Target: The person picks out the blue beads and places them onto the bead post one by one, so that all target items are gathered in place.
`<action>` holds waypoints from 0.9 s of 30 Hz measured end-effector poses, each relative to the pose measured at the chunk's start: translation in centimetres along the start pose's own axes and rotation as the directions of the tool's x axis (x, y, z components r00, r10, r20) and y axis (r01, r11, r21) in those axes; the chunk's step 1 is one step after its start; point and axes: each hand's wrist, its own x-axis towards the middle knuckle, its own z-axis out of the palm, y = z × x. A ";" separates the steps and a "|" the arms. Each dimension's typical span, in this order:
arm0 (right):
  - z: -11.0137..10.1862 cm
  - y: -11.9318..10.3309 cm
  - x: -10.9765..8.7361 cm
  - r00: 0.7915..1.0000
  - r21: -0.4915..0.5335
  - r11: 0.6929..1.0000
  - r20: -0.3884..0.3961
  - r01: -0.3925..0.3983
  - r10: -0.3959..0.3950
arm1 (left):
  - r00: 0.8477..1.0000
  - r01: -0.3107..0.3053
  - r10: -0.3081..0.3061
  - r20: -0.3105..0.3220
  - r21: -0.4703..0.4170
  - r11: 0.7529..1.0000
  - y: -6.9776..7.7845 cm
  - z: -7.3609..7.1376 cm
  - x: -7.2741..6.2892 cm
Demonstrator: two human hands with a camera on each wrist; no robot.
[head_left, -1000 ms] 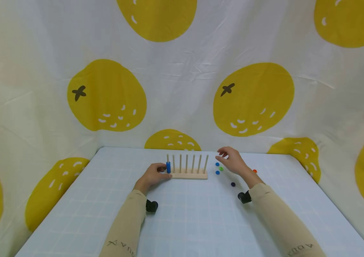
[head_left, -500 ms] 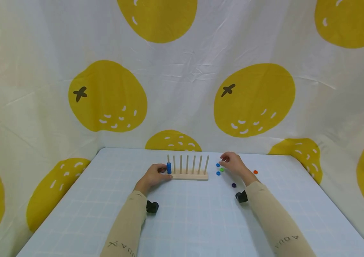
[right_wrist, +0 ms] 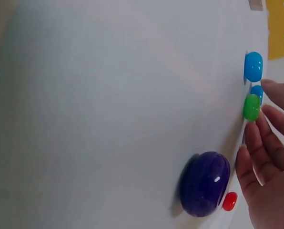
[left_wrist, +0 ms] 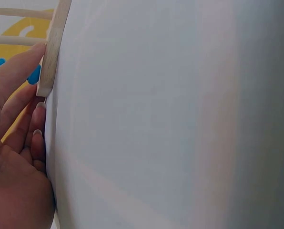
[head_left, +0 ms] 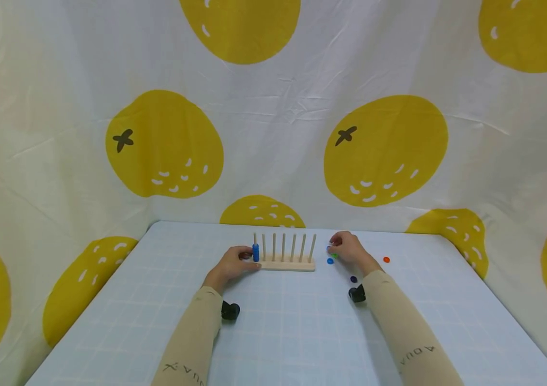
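Note:
My left hand (head_left: pixel 230 264) grips the left end of a wooden peg rack (head_left: pixel 286 266), thumb on the front of its base. Several upright pegs stand on the rack, and a stack of blue beads (head_left: pixel 256 253) sits on the leftmost one. To the rack's right, my right hand (head_left: pixel 349 249) is low over the table, thumb and index fingertip at either side of a blue bead (right_wrist: pixel 257 92). A green bead (right_wrist: pixel 251 108) lies right by those fingertips, partly covered in the head view. Another blue bead (head_left: pixel 330 261) rests just in front.
A dark purple bead (head_left: pixel 353 279) lies nearer me, below the right hand. Farther right is an orange-red bead (head_left: pixel 386 259). The table (head_left: pixel 283 332) has a pale checked cover, and a fruit-print curtain (head_left: pixel 273 123) hangs behind it.
My right hand has come down from above the far side of the beads to the back blue bead, its thumb and fingers drawing together. The left hand keeps its grip on the rack.

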 end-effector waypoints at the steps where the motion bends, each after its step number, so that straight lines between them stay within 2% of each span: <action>1: 0.0 -0.1 0.0 1.000 0.000 1.000 0.004 -0.001 0.001 | 1.000 -0.001 0.001 0.000 0.001 1.000 0.0 0.0 0.0; 8: 0.2 0.0 0.2 0.999 -0.013 0.999 0.018 -0.030 0.031 | 1.000 0.006 -0.006 0.000 0.004 1.000 -0.1 0.2 0.2; 18: 0.1 0.0 0.2 1.000 -0.033 0.999 0.017 0.008 -0.007 | 1.000 0.000 0.000 0.000 0.006 1.000 0.0 0.2 0.1; 27: -0.4 -0.5 0.3 0.994 -0.003 0.997 -0.071 0.083 -0.083 | 1.000 -0.013 0.013 -0.003 0.008 1.000 0.0 0.1 0.0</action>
